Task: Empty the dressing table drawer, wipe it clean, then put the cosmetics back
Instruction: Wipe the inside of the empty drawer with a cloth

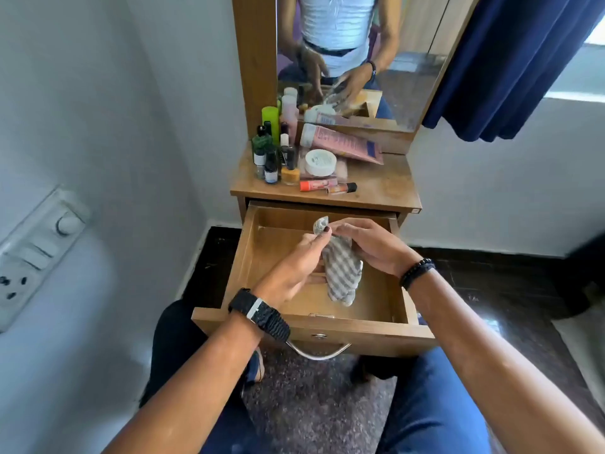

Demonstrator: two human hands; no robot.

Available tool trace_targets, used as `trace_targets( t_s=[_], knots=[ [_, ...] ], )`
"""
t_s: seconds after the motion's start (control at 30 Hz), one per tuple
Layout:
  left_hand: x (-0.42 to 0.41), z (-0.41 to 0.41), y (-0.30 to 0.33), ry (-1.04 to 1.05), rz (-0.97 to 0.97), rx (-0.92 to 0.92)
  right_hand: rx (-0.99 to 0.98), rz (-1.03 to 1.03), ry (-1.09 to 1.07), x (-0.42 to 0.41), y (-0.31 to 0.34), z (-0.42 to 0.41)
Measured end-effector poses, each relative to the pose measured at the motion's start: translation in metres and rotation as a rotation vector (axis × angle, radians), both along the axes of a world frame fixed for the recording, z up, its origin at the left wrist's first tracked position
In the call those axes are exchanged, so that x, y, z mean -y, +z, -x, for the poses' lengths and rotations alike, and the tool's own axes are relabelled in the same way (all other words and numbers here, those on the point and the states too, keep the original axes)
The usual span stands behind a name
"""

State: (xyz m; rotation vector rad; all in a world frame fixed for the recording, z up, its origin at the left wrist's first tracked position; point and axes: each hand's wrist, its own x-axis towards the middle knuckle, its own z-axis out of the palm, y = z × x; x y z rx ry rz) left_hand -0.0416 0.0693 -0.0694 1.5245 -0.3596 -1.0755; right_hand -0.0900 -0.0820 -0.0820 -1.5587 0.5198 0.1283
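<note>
Currently, both the left hand (296, 267) and the right hand (370, 245) pinch a striped grey cloth (342, 273) above the pulled-out wooden drawer (360, 329), while the cosmetics (304, 155) stand grouped on the dressing table top (379, 188) behind it.

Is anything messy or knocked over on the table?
Nothing is spilled or broken. A pink tube and two small tubes lie on their sides on the tabletop, beside upright bottles. Both hands hold a striped cloth over the open drawer.
</note>
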Motion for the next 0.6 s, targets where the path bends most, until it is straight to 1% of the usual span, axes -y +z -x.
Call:
trace_targets(
  t_s=[0.07, 0.13, 0.2, 0.27, 0.37, 0.43, 0.5, 0.6],
  knots=[
    [0.014, 0.007, 0.005, -0.002, 0.033, -0.001, 0.047, 0.110, -0.050, -0.001, 0.004, 0.012],
    [0.024, 0.012, 0.005, 0.047, 0.054, -0.007, 0.102, 0.189, -0.122, 0.000, 0.009, 0.024],
    [0.034, 0.014, 0.002, 0.102, 0.056, -0.024, 0.172, 0.208, -0.170, 0.005, 0.013, 0.034],
    [0.044, 0.016, 0.000, 0.115, 0.057, -0.034, 0.229, 0.231, -0.193, 0.010, 0.018, 0.043],
    [0.056, 0.019, 0.002, 0.100, 0.101, -0.038, 0.245, 0.442, -0.231, 0.021, 0.023, 0.051],
    [0.064, 0.021, 0.005, 0.071, 0.137, -0.071, 0.212, 0.544, -0.274, 0.029, 0.024, 0.056],
    [0.071, 0.021, 0.008, 0.033, 0.175, -0.092, 0.166, 0.528, -0.321, 0.037, 0.024, 0.060],
    [0.081, 0.022, 0.013, -0.021, 0.204, -0.132, 0.089, 0.363, -0.362, 0.049, 0.029, 0.070]
  ],
)
